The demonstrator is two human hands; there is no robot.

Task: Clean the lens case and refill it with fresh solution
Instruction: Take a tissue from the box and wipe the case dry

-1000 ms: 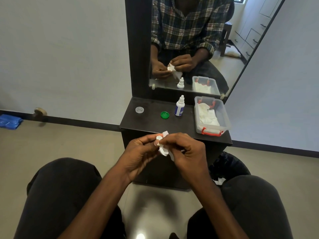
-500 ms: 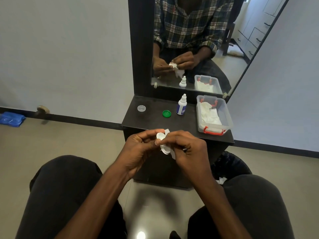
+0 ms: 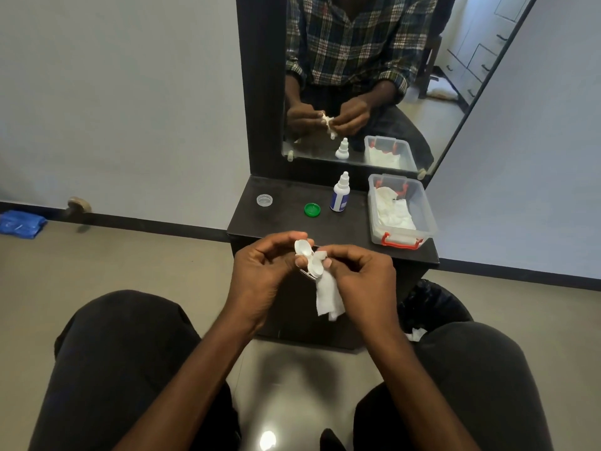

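Note:
My left hand (image 3: 266, 268) pinches a white lens case (image 3: 307, 257) in front of the dark dresser shelf (image 3: 292, 222). My right hand (image 3: 364, 278) presses a white tissue (image 3: 329, 296) against the case's lower well; the rest of the tissue hangs down below my fingers. On the shelf stand a white solution bottle with a blue label (image 3: 340, 193), a green cap (image 3: 312, 209) and a clear cap (image 3: 264, 200). Both caps lie apart from the case.
A clear plastic box with red latches (image 3: 426, 209) holds crumpled tissues at the shelf's right end. A mirror (image 3: 357, 76) rises behind the shelf. A black bin (image 3: 432, 304) sits by my right knee. A blue cloth (image 3: 19, 224) lies on the floor at far left.
My hands have drawn slightly apart, so more of the case shows and the tissue now hangs loose below it. The camera has shifted a little.

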